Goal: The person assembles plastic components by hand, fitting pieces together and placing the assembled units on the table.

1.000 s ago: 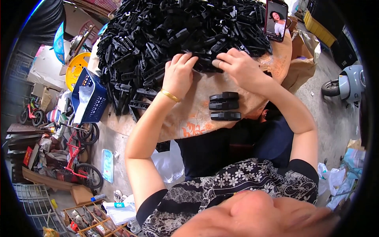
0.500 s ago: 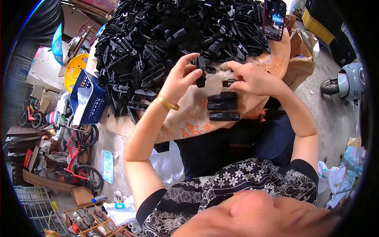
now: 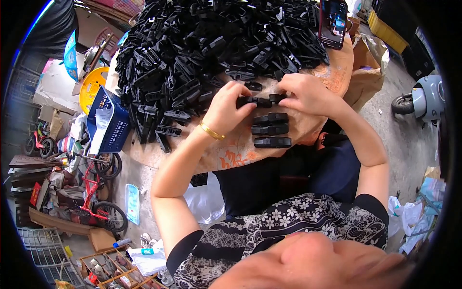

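My left hand (image 3: 225, 110) pinches a black plastic part (image 3: 261, 102) over the cloth-covered table; a gold bangle is on that wrist. Across from it, my right hand (image 3: 304, 96) grips a small dark piece (image 3: 276, 98) between thumb and fingers, close to the end of the part in the left. The fingers cover much of both pieces. Just below the hands, several similar black parts (image 3: 270, 129) lie side by side in a short row. A single small black piece (image 3: 253, 86) rests beyond the left fingertips.
A large heap of black plastic parts (image 3: 192, 53) covers the far side of the table (image 3: 202, 156). A phone (image 3: 332, 24) stands at the far right. On the left are a blue basket (image 3: 109, 126) and a red bicycle (image 3: 89, 188); a grey scooter (image 3: 427, 100) is on the right.
My left hand has lowered its black part from upright to lying level, bringing it beside the piece at my right hand. My right fingers have drawn in around that piece.
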{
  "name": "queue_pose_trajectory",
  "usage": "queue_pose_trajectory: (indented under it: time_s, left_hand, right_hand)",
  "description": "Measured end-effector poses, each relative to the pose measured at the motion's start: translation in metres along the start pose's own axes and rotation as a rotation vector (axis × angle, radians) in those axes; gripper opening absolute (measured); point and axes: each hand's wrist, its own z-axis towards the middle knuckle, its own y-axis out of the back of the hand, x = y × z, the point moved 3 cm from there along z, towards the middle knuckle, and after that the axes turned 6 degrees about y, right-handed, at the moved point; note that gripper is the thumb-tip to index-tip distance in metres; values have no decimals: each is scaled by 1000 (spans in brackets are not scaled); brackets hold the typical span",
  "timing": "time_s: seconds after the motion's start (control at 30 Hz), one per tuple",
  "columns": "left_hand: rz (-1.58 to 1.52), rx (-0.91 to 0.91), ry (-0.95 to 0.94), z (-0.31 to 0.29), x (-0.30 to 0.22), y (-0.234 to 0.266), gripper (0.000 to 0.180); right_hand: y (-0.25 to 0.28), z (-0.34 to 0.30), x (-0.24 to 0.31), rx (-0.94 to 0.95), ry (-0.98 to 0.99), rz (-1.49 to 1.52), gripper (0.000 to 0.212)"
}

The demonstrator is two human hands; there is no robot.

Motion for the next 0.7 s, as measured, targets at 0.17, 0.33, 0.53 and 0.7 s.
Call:
queue_pose_trajectory:
  time_s: [0.17,0.33,0.53,0.7]
  left_hand:
    - [275,-148,-260,-4,-3,-1,24]
    - [206,-105,-160,-4,1,-1,25]
    - [196,-104,-157,-4,0,4,23]
    - [204,-92,-169,-3,-3,4,21]
  right_hand:
    - [-1,4,4,29,6,-57,20]
    - [5,6,13,-102,47,-78,17]
    - [3,7,20,15,57,-206,17]
    - [-1,8,14,19,66,-215,16]
